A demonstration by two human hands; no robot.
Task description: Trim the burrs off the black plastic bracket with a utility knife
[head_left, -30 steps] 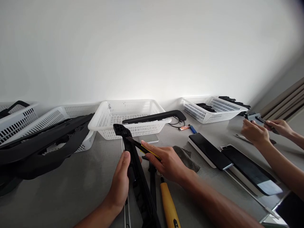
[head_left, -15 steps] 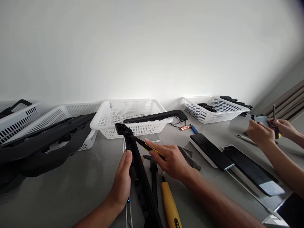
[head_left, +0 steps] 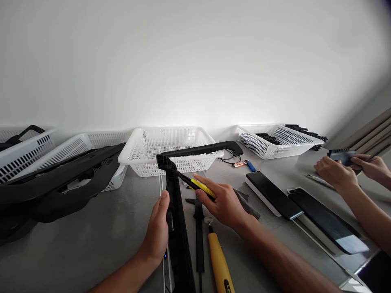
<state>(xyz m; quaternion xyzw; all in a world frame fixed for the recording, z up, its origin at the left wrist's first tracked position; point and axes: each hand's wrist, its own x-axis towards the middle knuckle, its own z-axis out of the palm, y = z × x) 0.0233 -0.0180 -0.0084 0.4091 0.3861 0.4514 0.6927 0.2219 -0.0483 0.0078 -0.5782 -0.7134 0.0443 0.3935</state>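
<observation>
Nearest, a yellow-handled tool (head_left: 218, 260) is lying on the table (head_left: 91, 248) | left hand (head_left: 157, 230) is gripping a long black part (head_left: 180, 252) | right hand (head_left: 225, 203) is holding a yellow-black cutter (head_left: 204, 188), its tip at the part's far end, contact unclear | beyond, a white basket (head_left: 143, 169) is standing.

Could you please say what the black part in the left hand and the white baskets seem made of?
The black part looks like moulded plastic, mostly matte, given its ribbed end. The white baskets look like smooth plastic, slightly glossy: thin slotted walls and rounded rims suggest moulding.
</observation>
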